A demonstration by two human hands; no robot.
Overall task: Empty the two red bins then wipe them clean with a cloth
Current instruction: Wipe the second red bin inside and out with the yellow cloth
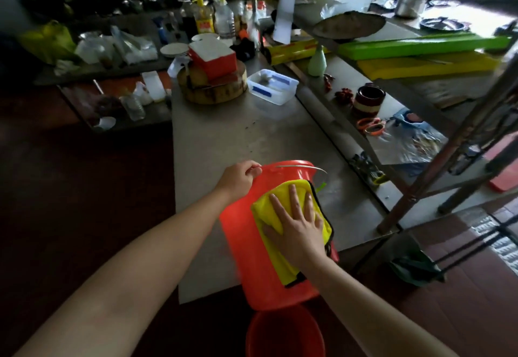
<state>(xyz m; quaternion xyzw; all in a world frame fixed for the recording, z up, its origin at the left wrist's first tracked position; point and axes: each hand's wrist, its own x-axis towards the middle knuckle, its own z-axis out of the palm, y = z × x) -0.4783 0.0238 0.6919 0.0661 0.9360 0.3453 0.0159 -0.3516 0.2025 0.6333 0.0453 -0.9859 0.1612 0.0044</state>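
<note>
a dim, cluttered kitchen. a long steel worktable (224,137) runs away from the viewer over a dark reddish floor (70,188). at its far end sit a round wooden chopping block (213,95) and a clear plastic container (273,87). on the right stands a metal shelf rack (451,143) holding a green box (420,45) and a yellow board (426,66). bottles (203,17) crowd a back counter. daylight enters from the upper right, brightening the shelves.

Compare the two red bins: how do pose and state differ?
The table bin lies tipped over; the floor bin stands upright. The left hand grips the table bin while the right hand presses a yellow cloth on it; the floor bin is untouched. Both are red.
</note>
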